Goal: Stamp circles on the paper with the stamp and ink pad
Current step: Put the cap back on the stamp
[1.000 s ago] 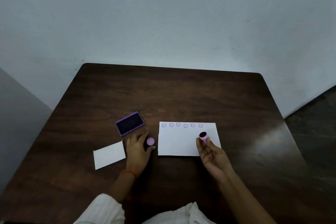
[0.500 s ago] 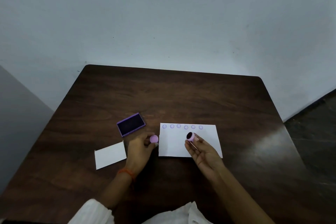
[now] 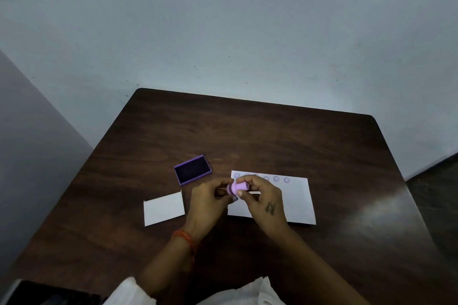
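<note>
A white paper [image 3: 295,200] lies on the dark wooden table [image 3: 260,136], with a row of several purple stamped circles [image 3: 276,179] along its far edge. A small pink stamp [image 3: 241,186] lies sideways in the air over the paper's left end. My right hand [image 3: 262,199] grips its body. My left hand [image 3: 209,198] pinches the pink cap [image 3: 230,188] against the stamp's end, where a dark band shows. The open purple ink pad [image 3: 192,173] sits on the table to the left, apart from both hands.
A smaller white card [image 3: 164,208] lies on the table left of my left hand. A grey wall stands behind the table's far edge. Dark floor shows past the table's right edge. An orange thread band circles my left wrist.
My hands have come together over the paper's left end. The cap in my left hand now meets the end of the stamp in my right hand, which has turned sideways.
</note>
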Tool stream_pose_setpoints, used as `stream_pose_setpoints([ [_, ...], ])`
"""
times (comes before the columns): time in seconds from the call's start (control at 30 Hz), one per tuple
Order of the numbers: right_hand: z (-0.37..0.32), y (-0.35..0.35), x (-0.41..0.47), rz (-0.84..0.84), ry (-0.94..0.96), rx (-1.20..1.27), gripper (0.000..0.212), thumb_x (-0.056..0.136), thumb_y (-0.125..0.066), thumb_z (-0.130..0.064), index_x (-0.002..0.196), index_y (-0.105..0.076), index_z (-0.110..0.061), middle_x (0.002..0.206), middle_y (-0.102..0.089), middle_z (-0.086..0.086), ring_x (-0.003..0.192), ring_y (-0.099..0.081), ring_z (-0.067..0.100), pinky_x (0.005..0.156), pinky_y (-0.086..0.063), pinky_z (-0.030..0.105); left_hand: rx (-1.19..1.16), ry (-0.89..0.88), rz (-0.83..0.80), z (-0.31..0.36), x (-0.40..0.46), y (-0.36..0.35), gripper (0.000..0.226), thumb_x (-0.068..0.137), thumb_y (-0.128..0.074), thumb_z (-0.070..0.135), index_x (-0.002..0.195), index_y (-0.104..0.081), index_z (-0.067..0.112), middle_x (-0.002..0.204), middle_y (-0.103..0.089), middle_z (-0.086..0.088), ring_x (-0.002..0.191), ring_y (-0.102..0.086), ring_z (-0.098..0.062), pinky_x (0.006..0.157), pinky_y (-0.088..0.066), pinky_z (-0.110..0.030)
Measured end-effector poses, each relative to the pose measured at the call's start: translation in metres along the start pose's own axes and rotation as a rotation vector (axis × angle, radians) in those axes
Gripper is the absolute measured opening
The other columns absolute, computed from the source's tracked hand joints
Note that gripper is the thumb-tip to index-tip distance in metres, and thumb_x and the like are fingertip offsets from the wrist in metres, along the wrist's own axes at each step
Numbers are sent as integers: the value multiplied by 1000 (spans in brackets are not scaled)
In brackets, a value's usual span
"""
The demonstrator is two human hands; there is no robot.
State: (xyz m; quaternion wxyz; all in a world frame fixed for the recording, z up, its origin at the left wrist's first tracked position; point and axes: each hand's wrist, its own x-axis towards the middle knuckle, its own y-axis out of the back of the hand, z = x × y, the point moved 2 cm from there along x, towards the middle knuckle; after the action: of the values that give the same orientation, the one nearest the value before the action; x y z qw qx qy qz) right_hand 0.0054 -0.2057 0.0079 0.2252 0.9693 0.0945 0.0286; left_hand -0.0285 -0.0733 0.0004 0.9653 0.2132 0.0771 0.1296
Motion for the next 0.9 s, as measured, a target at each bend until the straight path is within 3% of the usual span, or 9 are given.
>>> stream_pose_setpoints([
  [0.13,0,-1,1,-23,14,7,19,79,-69,-14,98,-69,-17,100,-71,1,90,-61,9,72,-47,11,-3,-3,10,1,-2,4,34,70,-77,11,100,-69,27,80,-63,27,82,-57,20,64,-41,5],
  [0.27,-2,1,2,-101,2,95,13,78,-71,-17,91,-71,-20,97,-71,-1,91,-63,9,77,-53,23,10,7,-24,1,-1,7,33,69,-77,11,98,-69,25,92,-72,12,83,-64,4,78,-50,-12],
  [0.4,-2,3,5,-142,-37,148,13,76,-73,-23,88,-71,-21,94,-71,-2,92,-63,9,75,-51,18,20,-16,-47,4,0,10,28,69,-77,12,93,-69,24,92,-73,6,85,-66,-4,81,-53,-21],
  [0.63,-2,7,9,-204,-96,118,21,79,-69,-28,91,-71,-11,91,-74,8,82,-69,17,78,-59,32,62,-44,-52,7,2,13,18,74,-75,18,90,-71,23,88,-73,5,80,-65,-3,77,-54,-19],
  [0.8,1,11,9,-147,-96,85,31,75,-73,-29,104,-67,-19,94,-68,-9,87,-64,4,64,-47,3,71,-25,-62,8,3,11,20,71,-76,19,90,-71,22,86,-73,7,77,-64,1,74,-52,-16],
  [0.9,1,12,11,-132,-84,79,18,78,-71,-22,95,-70,-16,92,-71,-2,77,-64,1,66,-48,2,82,-14,-61,7,3,10,17,71,-76,23,87,-71,24,80,-69,13,74,-62,3,70,-49,-10],
])
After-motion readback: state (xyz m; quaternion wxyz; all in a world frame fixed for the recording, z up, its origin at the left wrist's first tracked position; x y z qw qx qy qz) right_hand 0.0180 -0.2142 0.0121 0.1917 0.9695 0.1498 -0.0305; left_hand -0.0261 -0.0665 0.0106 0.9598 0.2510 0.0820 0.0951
